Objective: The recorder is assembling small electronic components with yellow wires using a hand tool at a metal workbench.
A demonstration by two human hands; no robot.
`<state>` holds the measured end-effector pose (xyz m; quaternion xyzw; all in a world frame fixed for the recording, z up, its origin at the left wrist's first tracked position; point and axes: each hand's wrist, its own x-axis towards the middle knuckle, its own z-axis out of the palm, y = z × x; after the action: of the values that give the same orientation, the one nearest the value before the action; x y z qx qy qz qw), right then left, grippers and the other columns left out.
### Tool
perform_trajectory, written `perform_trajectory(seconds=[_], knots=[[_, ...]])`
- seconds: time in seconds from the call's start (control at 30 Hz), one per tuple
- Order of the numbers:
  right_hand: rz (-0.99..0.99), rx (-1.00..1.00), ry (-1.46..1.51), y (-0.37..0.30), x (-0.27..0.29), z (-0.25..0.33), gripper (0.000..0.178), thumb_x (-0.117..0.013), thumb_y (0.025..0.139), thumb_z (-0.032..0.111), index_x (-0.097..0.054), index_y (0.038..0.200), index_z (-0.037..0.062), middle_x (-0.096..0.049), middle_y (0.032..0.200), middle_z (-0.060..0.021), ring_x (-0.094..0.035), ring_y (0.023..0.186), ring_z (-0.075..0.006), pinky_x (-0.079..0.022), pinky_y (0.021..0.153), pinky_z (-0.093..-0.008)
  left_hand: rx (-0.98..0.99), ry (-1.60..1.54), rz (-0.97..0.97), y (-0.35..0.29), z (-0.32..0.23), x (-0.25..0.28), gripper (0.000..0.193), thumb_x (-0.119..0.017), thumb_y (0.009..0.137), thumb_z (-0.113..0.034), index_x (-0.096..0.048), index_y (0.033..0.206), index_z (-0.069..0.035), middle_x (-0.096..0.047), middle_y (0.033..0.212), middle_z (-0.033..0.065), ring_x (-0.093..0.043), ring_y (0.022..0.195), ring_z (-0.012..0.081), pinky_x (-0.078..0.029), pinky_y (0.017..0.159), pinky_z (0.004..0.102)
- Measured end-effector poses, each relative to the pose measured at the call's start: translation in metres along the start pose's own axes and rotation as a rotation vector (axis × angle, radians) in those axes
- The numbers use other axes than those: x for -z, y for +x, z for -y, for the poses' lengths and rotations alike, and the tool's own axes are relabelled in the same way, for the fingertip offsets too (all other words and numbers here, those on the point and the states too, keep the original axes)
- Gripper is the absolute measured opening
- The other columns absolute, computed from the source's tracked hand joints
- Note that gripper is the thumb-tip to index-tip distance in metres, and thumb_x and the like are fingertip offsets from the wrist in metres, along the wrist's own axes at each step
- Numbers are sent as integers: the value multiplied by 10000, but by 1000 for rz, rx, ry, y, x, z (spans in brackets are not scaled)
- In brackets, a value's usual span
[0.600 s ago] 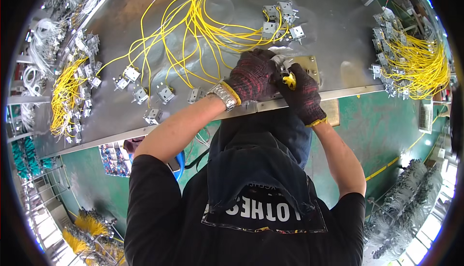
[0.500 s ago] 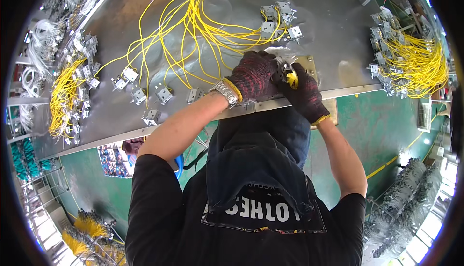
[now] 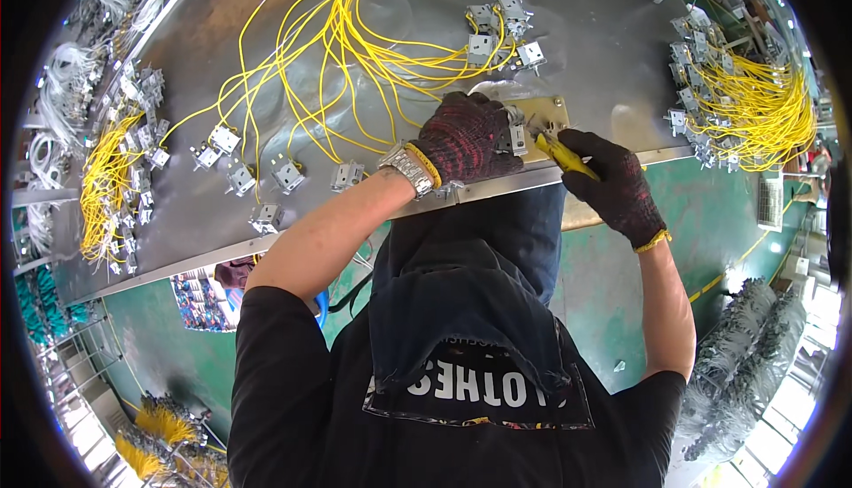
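Note:
My left hand (image 3: 468, 137), in a dark red and black knit glove, lies closed at the table's front edge. It grips a small silver metal box fitting (image 3: 516, 131). To its right my right hand (image 3: 612, 177), gloved alike, is closed around yellow-handled cutters (image 3: 568, 158). Their tip points left toward the fitting, a short gap apart from it. Under and behind the fitting a brass-coloured plate (image 3: 543, 114) is fixed to the table. A fan of yellow wires (image 3: 342, 44) spreads from a white bundle, with similar metal boxes (image 3: 287, 173) at the ends.
More boxes (image 3: 499, 34) cluster behind my hands on the metal table (image 3: 612, 71). Bundles of yellow-wired fittings hang at the right (image 3: 754, 106) and left (image 3: 111, 177). A raised metal edge (image 3: 497, 188) runs along the table's front. Wire racks (image 3: 745, 355) stand on the green floor.
My right hand has moved right and slightly down, drawing the yellow-handled cutters away from the fitting. My left hand keeps its hold at nearly the same spot.

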<state>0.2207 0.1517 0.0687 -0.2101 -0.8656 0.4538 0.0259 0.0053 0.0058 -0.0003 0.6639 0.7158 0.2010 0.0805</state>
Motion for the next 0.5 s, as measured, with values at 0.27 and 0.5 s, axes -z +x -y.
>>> perform_trajectory(seconds=[0.27,0.5], knots=[[-88,172,-447,5,-10,27,385,-726,854,111,-681,1231,46,-706,1117,-192,-688,1019,-371,-546,879,-397,14,10,95,5,-6,7,604,-750,767,-590,-680,1139,-119,-684,1092,178,-668,1001,350,-524,870,469],[-163,172,-466,16,-23,27,350,-726,844,106,-699,1187,45,-709,1084,-191,-689,992,-370,-553,854,-411,-11,39,-29,7,0,1,497,-694,803,-570,-701,1027,-126,-728,971,95,-684,957,302,-510,810,461]])
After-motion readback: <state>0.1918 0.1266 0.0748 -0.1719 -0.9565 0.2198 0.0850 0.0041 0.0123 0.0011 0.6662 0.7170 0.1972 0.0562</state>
